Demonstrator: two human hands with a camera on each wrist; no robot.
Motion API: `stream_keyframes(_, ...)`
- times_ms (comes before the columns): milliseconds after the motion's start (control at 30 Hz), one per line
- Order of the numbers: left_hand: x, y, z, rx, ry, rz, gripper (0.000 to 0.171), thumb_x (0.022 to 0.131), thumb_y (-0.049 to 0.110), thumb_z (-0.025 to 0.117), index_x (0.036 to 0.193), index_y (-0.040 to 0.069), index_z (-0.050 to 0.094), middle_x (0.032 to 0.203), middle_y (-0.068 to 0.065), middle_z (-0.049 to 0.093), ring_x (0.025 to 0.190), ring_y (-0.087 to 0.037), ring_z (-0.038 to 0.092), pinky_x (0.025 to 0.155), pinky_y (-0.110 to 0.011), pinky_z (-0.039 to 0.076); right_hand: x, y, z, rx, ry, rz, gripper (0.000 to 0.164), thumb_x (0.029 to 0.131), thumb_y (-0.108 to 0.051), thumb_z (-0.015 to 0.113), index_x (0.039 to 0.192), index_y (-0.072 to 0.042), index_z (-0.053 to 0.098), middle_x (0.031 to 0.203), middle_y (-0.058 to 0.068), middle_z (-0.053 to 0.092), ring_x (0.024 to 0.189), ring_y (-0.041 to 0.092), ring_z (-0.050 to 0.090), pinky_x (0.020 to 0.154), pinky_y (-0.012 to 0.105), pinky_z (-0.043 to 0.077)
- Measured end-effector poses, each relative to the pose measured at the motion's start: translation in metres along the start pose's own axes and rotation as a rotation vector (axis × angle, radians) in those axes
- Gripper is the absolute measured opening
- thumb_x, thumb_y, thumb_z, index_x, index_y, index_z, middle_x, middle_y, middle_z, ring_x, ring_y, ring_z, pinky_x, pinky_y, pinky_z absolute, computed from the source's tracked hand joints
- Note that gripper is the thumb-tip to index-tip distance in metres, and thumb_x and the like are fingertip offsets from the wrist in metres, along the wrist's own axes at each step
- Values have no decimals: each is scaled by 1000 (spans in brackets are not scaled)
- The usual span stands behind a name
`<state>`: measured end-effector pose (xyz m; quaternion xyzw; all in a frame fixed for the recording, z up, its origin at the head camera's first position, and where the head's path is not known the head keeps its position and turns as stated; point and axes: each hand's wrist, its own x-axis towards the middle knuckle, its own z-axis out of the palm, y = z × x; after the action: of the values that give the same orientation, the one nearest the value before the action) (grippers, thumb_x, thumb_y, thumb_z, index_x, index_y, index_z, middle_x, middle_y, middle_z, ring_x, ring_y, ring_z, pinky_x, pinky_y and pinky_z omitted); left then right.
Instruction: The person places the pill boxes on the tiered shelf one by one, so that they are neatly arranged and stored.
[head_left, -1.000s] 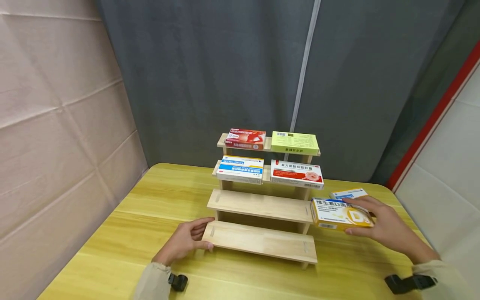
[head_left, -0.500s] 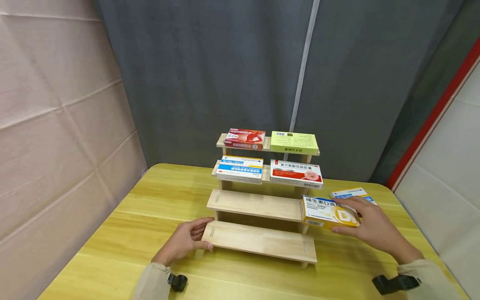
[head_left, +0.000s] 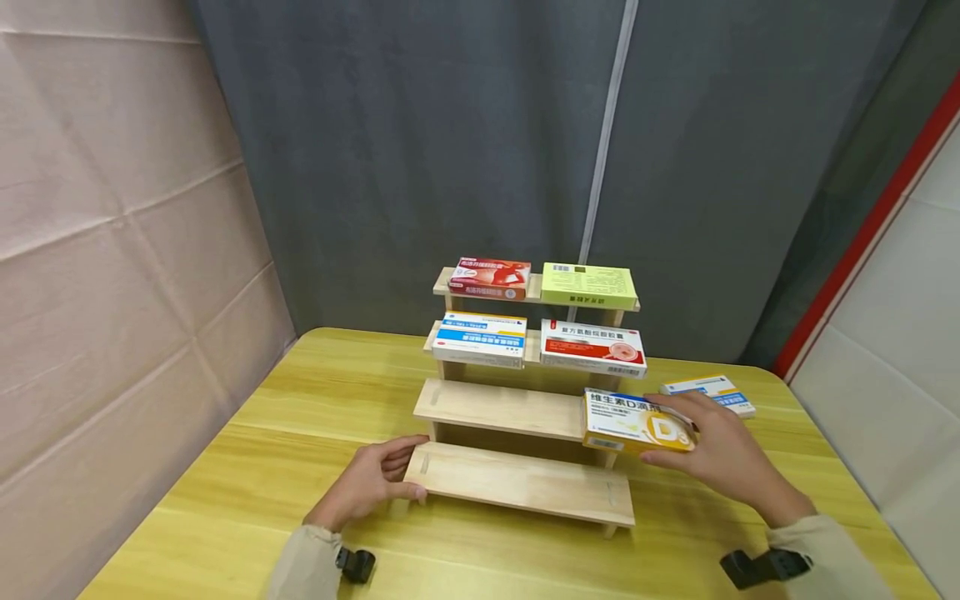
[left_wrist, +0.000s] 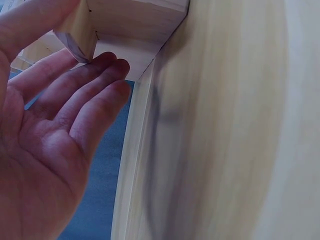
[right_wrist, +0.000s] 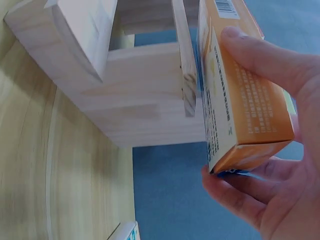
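My right hand (head_left: pixel 723 454) grips a white-and-orange vitamin D medicine box (head_left: pixel 626 419) by its right end, thumb on the near side and fingers on the far side. The box hangs over the right end of the third shelf down of a four-step wooden display rack (head_left: pixel 517 483); in the right wrist view a narrow gap shows between the box (right_wrist: pixel 260 107) and the shelf edge. At the rack's lower left end, my left hand (head_left: pixel 375 479) holds the lowest shelf between thumb and index finger. The left wrist view shows its other fingers (left_wrist: pixel 102 107) loosely bent beside the shelf end.
A red box (head_left: pixel 491 277) and a lime-green box (head_left: pixel 588 285) lie on the top shelf. Below them are a blue-and-white box (head_left: pixel 482 337) and a red-and-white box (head_left: pixel 592 346). Another blue-and-white box (head_left: pixel 712 392) lies on the table behind my right hand.
My right hand has carried the vitamin D box leftward, from beside the rack to over the third shelf's right end. My left hand has stayed at the lowest shelf.
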<state>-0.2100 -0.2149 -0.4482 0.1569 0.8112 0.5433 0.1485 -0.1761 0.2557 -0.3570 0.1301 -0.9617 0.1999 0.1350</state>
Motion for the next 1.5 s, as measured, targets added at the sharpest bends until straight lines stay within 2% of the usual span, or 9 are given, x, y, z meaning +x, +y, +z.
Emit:
stream_keyframes(333,0,1,0,8,6,-4,83,75,29,87,147,8,51,151,-23,50,139,-40,49,109,-32,53,4,-12,7,13,-18,8,82,70,-59,86,134,-14,64,137,24,60,129,50,51,98,76,44)
stream_keyframes(600,0,0,0,16,2,3,83,76,30,86,148,8,50,151,-23,50,139,-40,49,109,-32,53,7,-20,13,3,16,-37,81,67,-53,90,133,-12,66,120,12,66,109,35,63,89,61,55)
stream_keyframes(900,0,1,0,13,1,3,83,76,30,86,148,8,50,151,-23,49,139,-40,49,108,-30,53,12,-26,20,27,16,-75,79,67,-50,91,133,-14,66,123,11,67,111,33,64,91,59,56)
stream_keyframes(1233,0,1,0,14,-2,5,83,77,30,86,148,7,50,150,-24,50,139,-40,49,108,-32,54,16,-36,21,45,36,-112,77,68,-52,90,133,-17,66,128,14,65,115,36,62,91,60,56)
stream_keyframes(1367,0,1,0,15,-1,5,83,77,30,86,148,7,50,150,-24,50,139,-40,49,108,-32,54,18,-40,27,22,80,-142,77,66,-52,91,130,-17,68,121,11,66,109,31,63,91,60,55)
stream_keyframes(1500,-1,3,0,20,5,0,83,77,31,86,148,8,50,151,-24,49,139,-40,49,109,-33,53,20,-46,35,0,113,-168,76,64,-54,91,127,-16,69,112,5,67,100,22,63,85,51,55)
